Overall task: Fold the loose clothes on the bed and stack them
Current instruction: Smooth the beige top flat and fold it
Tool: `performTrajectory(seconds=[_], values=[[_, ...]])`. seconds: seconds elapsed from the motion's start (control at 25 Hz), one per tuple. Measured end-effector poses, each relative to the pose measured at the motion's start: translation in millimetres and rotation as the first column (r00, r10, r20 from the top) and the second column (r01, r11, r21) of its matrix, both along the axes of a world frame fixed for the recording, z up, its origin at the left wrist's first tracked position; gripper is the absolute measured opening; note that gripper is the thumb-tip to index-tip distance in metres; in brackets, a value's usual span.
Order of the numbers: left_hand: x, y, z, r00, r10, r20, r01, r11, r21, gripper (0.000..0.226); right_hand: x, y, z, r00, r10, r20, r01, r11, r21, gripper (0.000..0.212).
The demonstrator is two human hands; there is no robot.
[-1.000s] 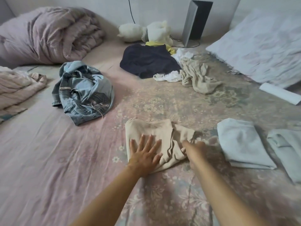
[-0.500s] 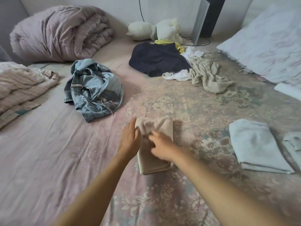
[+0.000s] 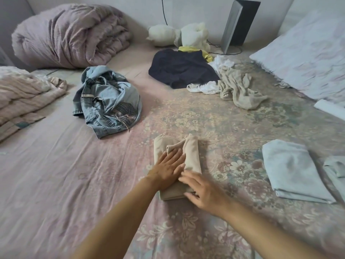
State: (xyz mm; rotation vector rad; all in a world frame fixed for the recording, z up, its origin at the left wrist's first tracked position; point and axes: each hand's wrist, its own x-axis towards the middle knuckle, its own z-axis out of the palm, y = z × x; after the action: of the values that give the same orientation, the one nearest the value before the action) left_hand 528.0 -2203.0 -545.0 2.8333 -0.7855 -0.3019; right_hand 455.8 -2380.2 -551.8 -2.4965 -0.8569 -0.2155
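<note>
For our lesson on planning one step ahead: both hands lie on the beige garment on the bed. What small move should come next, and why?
Probably lift the beige garment and set it on the folded pale blue piece to its right. It already looks folded narrow, the left hand lies flat on it, and the right hand sits at its near corner.

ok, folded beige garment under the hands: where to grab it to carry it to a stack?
Probably by the near short end of the folded beige garment, coming in from the person's side. It lies as a narrow strip running away from the camera; the layered edge sits nearest, by the right hand, so fingers could slide under while the left hand presses flat on top.
</note>
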Motion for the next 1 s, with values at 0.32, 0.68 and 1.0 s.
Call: performTrajectory(seconds=[0.32,0.68,1.0], values=[[-27.0,25.7,-8.6,0.978,-0.183,0.105,0.173,0.98,0.1,0.077,23.5,-22.8,12.4,0.975,-0.059,-0.215,-0.064,0.848,-0.526,0.096],[-33.0,43.7,-3.6,0.942,-0.307,0.138,0.288,0.947,0.139,0.078,41.5,-20.4,18.6,0.982,0.19,-0.018,-0.179,0.883,-0.434,0.046],[-70.0,39.0,17.2,0.993,-0.087,-0.077,0.034,0.853,-0.521,0.052,-5.3,-31.1,41.1,0.942,0.076,-0.328,-0.114,0.989,-0.098,0.067]])
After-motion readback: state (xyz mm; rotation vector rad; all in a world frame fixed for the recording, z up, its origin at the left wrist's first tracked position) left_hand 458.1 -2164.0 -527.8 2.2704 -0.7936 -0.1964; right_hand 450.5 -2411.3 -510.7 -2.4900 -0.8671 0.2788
